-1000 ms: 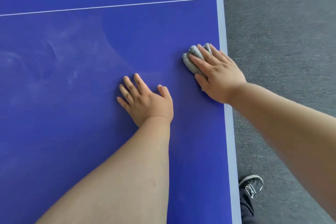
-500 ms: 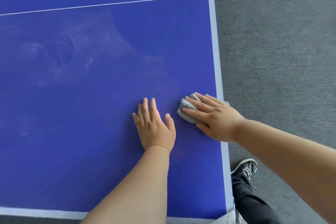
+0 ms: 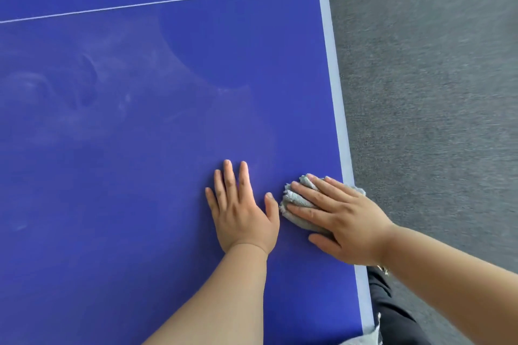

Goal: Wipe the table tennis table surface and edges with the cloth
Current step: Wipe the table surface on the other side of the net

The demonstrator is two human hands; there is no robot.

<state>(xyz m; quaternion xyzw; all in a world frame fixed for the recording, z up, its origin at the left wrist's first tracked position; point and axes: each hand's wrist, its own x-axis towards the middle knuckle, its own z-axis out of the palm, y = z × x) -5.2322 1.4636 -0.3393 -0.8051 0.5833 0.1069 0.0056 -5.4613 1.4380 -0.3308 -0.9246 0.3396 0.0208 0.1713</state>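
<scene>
The blue table tennis table [image 3: 140, 204] fills the left of the view, with a pale edge stripe [image 3: 335, 92] down its right side and a thin white line across the top. A bunched grey cloth [image 3: 294, 200] lies on the surface close to that right edge. My right hand [image 3: 342, 218] presses flat on the cloth with straight fingers. My left hand [image 3: 241, 207] rests flat on the bare blue surface just left of the cloth, fingers spread. Dusty smears [image 3: 70, 98] show on the left part; a darker wiped patch [image 3: 224, 45] lies nearer the edge.
Grey carpet floor [image 3: 434, 78] runs along the right of the table. My dark trouser leg [image 3: 392, 314] stands beside the table's edge at the bottom right.
My right hand has drawn the cloth along the right edge toward me, from well ahead of the left hand to beside it. The left hand stays flat on the table.
</scene>
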